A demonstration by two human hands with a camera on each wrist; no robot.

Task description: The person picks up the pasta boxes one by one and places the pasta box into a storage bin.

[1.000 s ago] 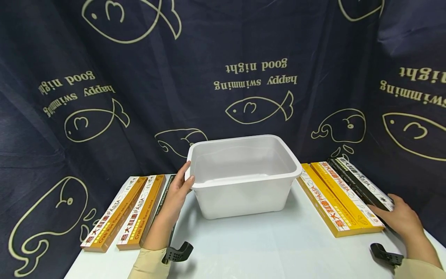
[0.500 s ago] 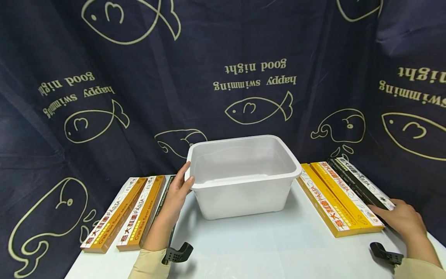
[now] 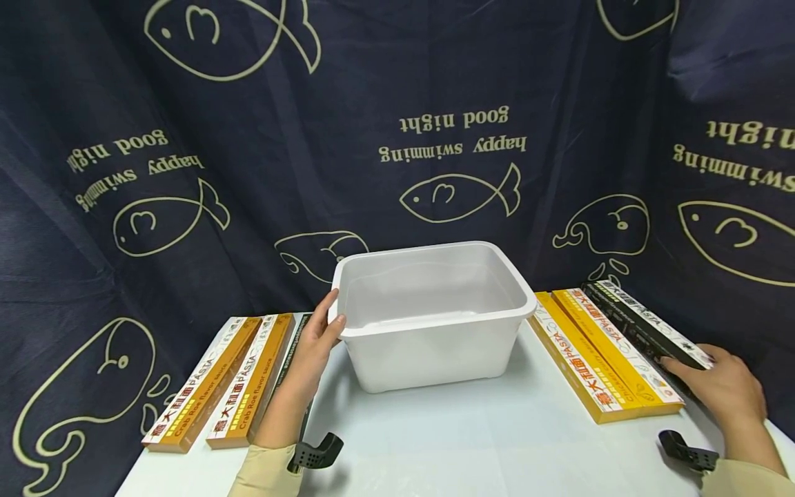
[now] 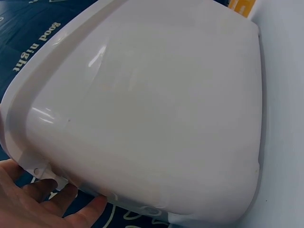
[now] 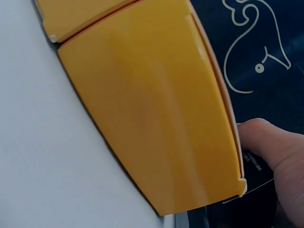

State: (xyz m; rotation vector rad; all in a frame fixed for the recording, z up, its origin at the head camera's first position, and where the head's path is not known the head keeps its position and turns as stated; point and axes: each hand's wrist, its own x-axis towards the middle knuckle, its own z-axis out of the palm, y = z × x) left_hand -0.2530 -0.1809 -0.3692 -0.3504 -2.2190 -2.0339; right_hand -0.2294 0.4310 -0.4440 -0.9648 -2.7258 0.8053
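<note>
A white plastic bin [image 3: 435, 355] stands mid-table, its inside bare. My left hand [image 3: 313, 352] holds its left end, thumb over the front rim corner. In the left wrist view, those fingers [image 4: 61, 204] curl in beneath the rim lip. At the right, my right hand [image 3: 727, 390] grips the near end of a black-and-white pasta box [image 3: 646, 324], thumb on its black side. The right wrist view has the thumb [image 5: 266, 137] behind a yellow box end [image 5: 152, 114]; the other fingers are mostly hidden.
Two yellow pasta boxes [image 3: 596, 359] lie alongside the black one. Left of the bin are two orange-brown pasta boxes [image 3: 242, 386] and a dark box [image 3: 292, 352], partly behind my left forearm. A dark fish-print curtain [image 3: 459, 69] hangs behind the white table [image 3: 435, 442].
The black pasta box's near end has risen slightly and shifted right with my right hand, showing more of its black side. My left hand and the bin stay in place.
</note>
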